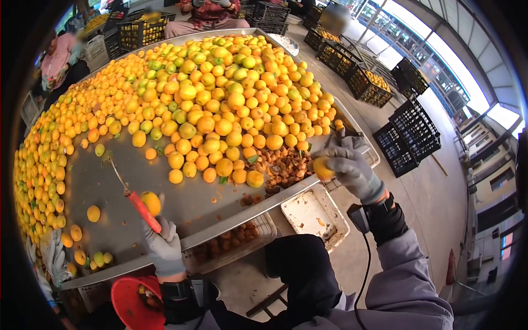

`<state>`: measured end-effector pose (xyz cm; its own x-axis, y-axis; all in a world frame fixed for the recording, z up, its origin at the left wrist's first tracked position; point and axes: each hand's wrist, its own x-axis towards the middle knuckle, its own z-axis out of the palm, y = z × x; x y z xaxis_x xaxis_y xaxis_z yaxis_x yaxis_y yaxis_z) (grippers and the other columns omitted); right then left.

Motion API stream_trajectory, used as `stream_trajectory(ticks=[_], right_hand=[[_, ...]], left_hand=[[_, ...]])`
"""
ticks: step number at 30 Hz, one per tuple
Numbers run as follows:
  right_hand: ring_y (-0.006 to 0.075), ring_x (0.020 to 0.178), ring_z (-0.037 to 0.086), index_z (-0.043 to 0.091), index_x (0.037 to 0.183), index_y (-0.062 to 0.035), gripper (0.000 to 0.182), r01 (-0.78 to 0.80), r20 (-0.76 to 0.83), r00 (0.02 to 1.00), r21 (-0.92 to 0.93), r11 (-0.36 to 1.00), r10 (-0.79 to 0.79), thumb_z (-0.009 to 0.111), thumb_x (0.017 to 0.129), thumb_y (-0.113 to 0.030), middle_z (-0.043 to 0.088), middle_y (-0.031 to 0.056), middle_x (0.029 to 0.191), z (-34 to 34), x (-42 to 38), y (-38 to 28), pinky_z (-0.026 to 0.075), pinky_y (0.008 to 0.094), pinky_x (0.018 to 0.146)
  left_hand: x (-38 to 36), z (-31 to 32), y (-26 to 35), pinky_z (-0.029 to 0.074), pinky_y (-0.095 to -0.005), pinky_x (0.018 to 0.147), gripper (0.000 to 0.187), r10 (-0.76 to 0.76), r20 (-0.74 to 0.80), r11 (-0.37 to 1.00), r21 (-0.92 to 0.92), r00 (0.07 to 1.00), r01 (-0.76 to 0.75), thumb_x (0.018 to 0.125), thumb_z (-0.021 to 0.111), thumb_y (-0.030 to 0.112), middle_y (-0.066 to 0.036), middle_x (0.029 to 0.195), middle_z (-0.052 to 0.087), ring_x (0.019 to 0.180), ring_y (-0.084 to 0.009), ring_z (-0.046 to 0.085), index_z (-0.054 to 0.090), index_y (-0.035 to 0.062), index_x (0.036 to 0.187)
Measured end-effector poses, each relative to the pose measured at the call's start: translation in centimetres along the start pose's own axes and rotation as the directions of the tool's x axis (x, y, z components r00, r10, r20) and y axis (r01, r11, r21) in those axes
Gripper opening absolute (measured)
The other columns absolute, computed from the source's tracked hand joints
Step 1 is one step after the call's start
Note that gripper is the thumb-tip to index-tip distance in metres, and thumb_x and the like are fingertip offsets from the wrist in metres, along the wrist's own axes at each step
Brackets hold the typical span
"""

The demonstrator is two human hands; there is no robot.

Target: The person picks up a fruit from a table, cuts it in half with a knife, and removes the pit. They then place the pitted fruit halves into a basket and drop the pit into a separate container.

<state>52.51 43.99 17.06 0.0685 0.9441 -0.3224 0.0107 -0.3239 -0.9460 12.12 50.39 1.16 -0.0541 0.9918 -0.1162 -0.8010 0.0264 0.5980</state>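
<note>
My left hand [164, 247], in a grey glove, is closed around a tool with a red handle [144, 212] and a thin metal shaft pointing away over the table. A yellow-orange apricot [150, 202] sits against its raised finger, beside the handle; whether it is gripped too is hard to see. At the table's right edge, my gloved right hand [352, 170] pinches another apricot [323, 168]. Just left of that hand lies a heap of brown pits and scraps [283, 165]. The large pile of apricots [220, 110], some greenish, covers the far part of the metal table [132, 176].
Below the table edge are a dirty white tray [308, 212], a crate of brown pieces [236, 237] and a red bucket [125, 300]. Black crates [407, 137] stand on the floor at right. Other people sit across the table [206, 16] and at far left [58, 60].
</note>
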Motion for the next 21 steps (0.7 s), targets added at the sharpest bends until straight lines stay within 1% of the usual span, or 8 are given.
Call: stream_trajectory(ticks=[2,4,9,11,17,18,20,21], right_hand=[[0.0135,0.094,0.064,0.067,0.11,0.0058,0.034,0.011,-0.176,0.984,0.075,0.997,0.002,0.066,0.088,-0.019,0.069,0.0075,0.105,-3.4,-2.0,6.4,0.05,0.0254,0.082],[0.0129,0.086,0.065,0.07,0.099,0.0042,0.025,-0.077,-0.318,0.948,-0.289,0.954,-0.02,0.066,0.087,-0.018,0.072,0.0067,0.093,-6.6,-2.1,13.3,0.051,0.0263,0.078],[0.015,0.075,0.067,0.073,0.08,-0.0009,0.03,-0.437,-0.422,0.862,-0.342,0.832,0.28,0.071,0.081,-0.031,0.073,0.0078,0.081,-12.1,0.9,29.9,0.051,0.0283,0.072],[0.0172,0.076,0.067,0.073,0.084,-0.0014,0.036,-0.573,-0.5,0.779,-0.322,0.753,0.379,0.072,0.079,-0.037,0.072,0.0094,0.08,-12.9,1.0,33.2,0.051,0.032,0.071],[0.0246,0.072,0.068,0.073,0.096,-0.0003,0.036,-0.319,-0.693,0.703,-0.507,0.801,-0.159,0.061,0.088,-0.033,0.072,0.0141,0.081,-17.6,-0.2,31.6,0.051,0.035,0.068],[0.0223,0.071,0.069,0.072,0.099,-0.0003,0.035,-0.286,-0.709,0.683,-0.48,0.83,-0.175,0.059,0.09,-0.032,0.073,0.0135,0.083,-15.9,-0.5,26.8,0.052,0.033,0.068],[0.0177,0.076,0.07,0.071,0.102,0.0,0.03,-0.099,-0.564,0.663,-0.718,0.689,-0.492,0.058,0.094,-0.026,0.074,0.0102,0.085,-14.2,0.3,20.6,0.053,0.0301,0.071],[0.0144,0.081,0.069,0.07,0.105,0.0011,0.026,-0.038,-0.524,0.68,-0.724,0.689,-0.513,0.058,0.095,-0.02,0.074,0.0091,0.087,-12.2,0.7,16.6,0.052,0.0276,0.073]], left_hand=[[0.5,0.0,0.2,0.022,-0.0203,0.045,0.055,-0.03,0.029,1.0,0.01,0.999,0.029,0.102,0.048,0.032,0.004,0.059,0.034,0.048,-0.0038,0.022,0.042,-0.0105,0.137],[0.5,-0.2,0.0,0.022,-0.0206,0.044,0.055,-0.017,-0.008,1.0,-0.006,1.0,0.017,0.102,0.047,0.029,0.003,0.06,0.035,0.047,-0.004,0.021,0.039,-0.0104,0.139],[0.2,0.7,-0.5,0.023,-0.0208,0.044,0.05,0.0,-0.107,1.0,0.015,0.994,0.002,0.102,0.046,0.028,0.003,0.06,0.035,0.048,-0.0046,0.023,0.042,-0.0072,0.138],[0.2,-0.6,-0.6,0.023,-0.0208,0.044,0.047,-0.053,0.032,0.991,0.128,0.998,0.049,0.102,0.046,0.027,0.002,0.059,0.037,0.047,-0.005,0.024,0.042,-0.0051,0.137],[1.0,-0.3,-0.9,0.024,-0.0211,0.043,0.045,0.001,-0.149,1.0,-0.01,0.989,-0.002,0.102,0.048,0.029,0.001,0.058,0.039,0.043,-0.0059,0.026,0.046,-0.0038,0.133],[1.4,-0.3,-0.7,0.025,-0.0209,0.042,0.042,-0.059,-0.025,0.998,-0.021,0.998,0.059,0.101,0.05,0.031,0.003,0.056,0.034,0.043,-0.0058,0.028,0.05,0.0003,0.13],[1.4,-0.4,-1.4,0.027,-0.0198,0.043,0.044,0.039,-0.023,0.998,0.047,0.999,-0.038,0.098,0.055,0.037,-0.016,0.098,0.068,0.044,-0.0043,0.033,0.053,0.0039,0.126],[1.5,-0.3,-1.4,0.027,-0.0195,0.043,0.038,0.043,0.009,0.998,0.034,0.999,-0.044,0.1,0.05,0.031,-0.01,0.092,0.065,0.044,-0.0039,0.03,0.054,0.0026,0.125]])
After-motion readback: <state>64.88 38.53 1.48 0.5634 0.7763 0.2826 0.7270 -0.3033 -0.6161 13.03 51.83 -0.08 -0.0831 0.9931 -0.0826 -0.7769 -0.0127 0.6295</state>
